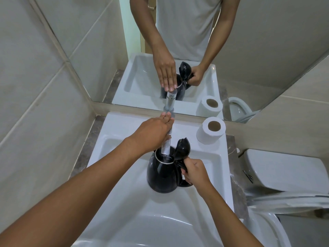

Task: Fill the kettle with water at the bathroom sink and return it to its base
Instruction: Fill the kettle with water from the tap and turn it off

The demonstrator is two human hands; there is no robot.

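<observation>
While right hand (195, 172) grips one kettle (162, 173) handle | left hand (153, 133) fingers flat on one faucet (166, 147) | one toilet roll (211, 130)

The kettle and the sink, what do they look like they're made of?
The kettle looks like glossy black plastic or coated metal, showing sharp highlights; its mouth rim is a bright silvery ring, likely steel. The sink looks like glazed white ceramic: smooth with soft reflections, though acrylic is possible.

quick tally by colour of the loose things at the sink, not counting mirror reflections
Black: 1, the kettle, lid open, held in the sink by the right hand
White: 1, the toilet paper roll on the sink's back right corner
Total: 2
The left hand rests on the tap.
</observation>
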